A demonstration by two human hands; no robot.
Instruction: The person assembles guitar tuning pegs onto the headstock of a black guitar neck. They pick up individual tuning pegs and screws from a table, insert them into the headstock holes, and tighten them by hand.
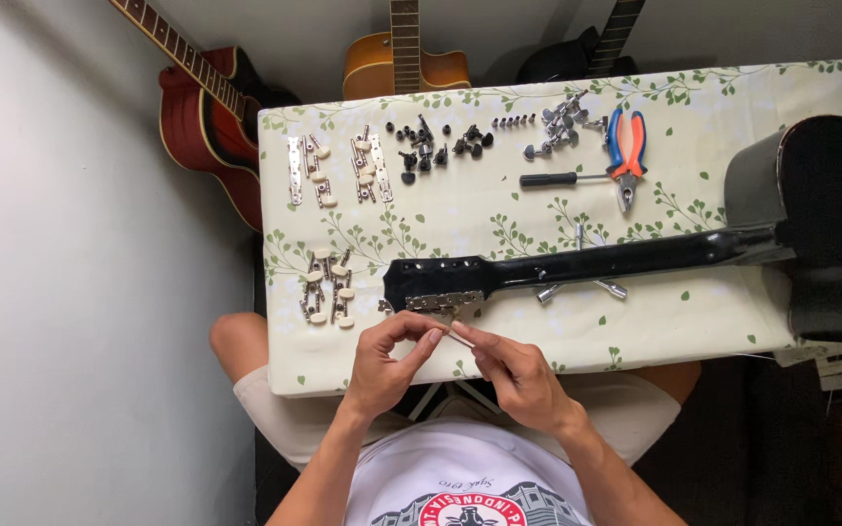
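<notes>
We sit at a table covered with a cream cloth printed with green leafy sprigs [538,336], and a glossy black guitar neck with its headstock [577,265] lies across it, the dark body [821,209] off to our right side of the view. Our left hand [382,365] is curled, thumb and forefinger pinched together near the lower edge of the headstock. Our right hand [514,375] is likewise curled, its fingertips closed on a thin, pale, pin-like piece [448,333] that runs between the two hands; it is too small for us to tell what it is. Just above our fingertips a silver metal tuner plate [443,301] sits against the lower edge of the headstock.

To the left of the headstock lie strips of tuning machines with cream-coloured buttons [328,287], and two more such sets [338,169] rest near the far corner. Along the far edge we see a scatter of small black knobs and screws [440,141], a heap of chrome tuning pegs [559,125], a pair of pliers with orange and blue handles [627,146] and a black-handled screwdriver [550,179]. Beyond the table a red guitar [209,112] and an amber acoustic guitar [405,63] lean against the wall.
</notes>
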